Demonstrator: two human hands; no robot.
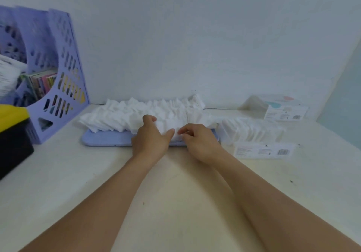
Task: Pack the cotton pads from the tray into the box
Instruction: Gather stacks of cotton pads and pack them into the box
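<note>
White cotton pads [148,113] lie heaped along the lilac tray [101,139], its long axis running left to right. The left hand [150,138] and right hand [197,140] pinch a small bunch at the near edge. The clear box [254,132], part filled, sits just right of the right hand, which is nearer to it.

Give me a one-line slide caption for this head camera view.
Both hands, left hand and right hand, gather cotton pads from the lilac tray beside a clear box already holding pads.
</note>
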